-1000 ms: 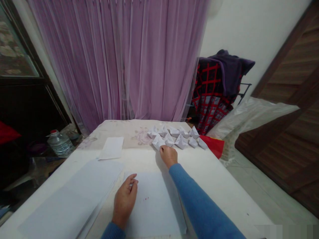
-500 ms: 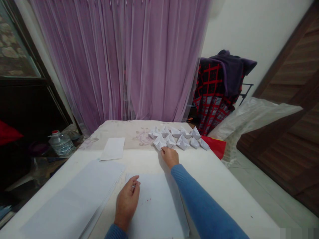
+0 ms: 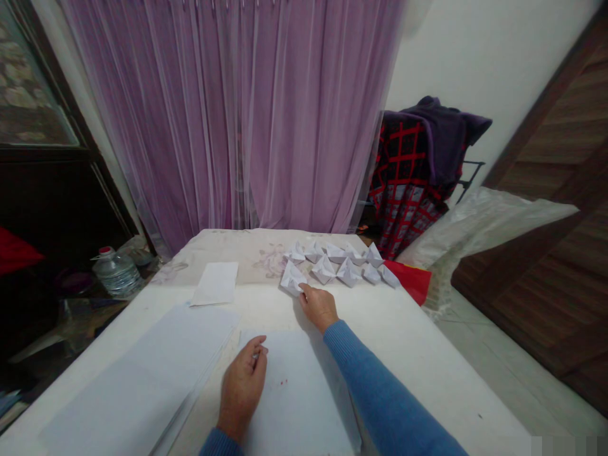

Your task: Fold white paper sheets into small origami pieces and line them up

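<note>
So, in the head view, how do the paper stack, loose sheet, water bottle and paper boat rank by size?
The paper stack looks largest. The loose sheet and water bottle look alike, so unranked. The paper boat looks smallest.

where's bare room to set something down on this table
Bare white tabletop lies right of the right hand, below the paper boats, which crowd the far end. A narrower floral cloth patch lies between the loose paper sheet and those boats.
</note>
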`<state>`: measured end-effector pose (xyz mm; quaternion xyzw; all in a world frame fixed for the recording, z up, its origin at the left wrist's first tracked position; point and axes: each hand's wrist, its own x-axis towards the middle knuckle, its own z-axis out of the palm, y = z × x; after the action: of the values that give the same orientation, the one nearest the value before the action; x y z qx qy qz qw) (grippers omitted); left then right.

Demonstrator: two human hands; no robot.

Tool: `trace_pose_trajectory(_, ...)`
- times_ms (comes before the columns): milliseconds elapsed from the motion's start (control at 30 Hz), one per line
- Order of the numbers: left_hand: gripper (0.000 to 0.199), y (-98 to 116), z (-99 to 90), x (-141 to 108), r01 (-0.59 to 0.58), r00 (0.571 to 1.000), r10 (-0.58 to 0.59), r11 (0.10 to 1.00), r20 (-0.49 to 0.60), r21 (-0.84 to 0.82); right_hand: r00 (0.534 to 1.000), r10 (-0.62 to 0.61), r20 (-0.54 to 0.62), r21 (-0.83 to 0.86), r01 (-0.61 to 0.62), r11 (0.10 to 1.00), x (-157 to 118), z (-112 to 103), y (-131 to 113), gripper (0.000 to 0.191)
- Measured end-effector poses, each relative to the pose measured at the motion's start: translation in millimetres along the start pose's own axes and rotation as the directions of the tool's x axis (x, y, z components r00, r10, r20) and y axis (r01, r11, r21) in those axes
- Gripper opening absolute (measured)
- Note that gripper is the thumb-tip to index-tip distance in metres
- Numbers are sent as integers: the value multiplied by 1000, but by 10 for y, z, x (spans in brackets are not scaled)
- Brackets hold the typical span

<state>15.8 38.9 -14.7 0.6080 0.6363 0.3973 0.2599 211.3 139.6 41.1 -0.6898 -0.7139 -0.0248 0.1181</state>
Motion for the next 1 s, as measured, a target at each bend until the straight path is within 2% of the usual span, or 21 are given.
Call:
trace_pose_trajectory(100,41,-5,6,-2,-14,1000,14,1000,-8,1,997,73,-26,-17,-73,997,65,-83,116,43)
trace_pose_trajectory(267,42,-7,10,-6,-15,1000,15,1000,-17,7,972,230,-48,-50,-232,971,245,-178,449,43)
trace_pose_trajectory(433,42,-7,3,-4,-10,1000,10,1000,-8,19,975,222,9,-74,-221,972,340,-139,663,28)
trace_pose_trajectory(600,44,-14,5,-5,-19,1000,19,1000,-14,6,979,203,1,-103,-202,974,256,-148,724,30)
trace_pose_trajectory(867,45,-30,5,-11,-29,999,29,1000,-19,1,975,222,-1,-126,-221,967,170,-207,690,30)
trace_pose_trajectory(1000,46,-58,13,0,-16,1000,16,1000,-6,-2,961,275,-35,-140,-277,951,183,-288,827,38)
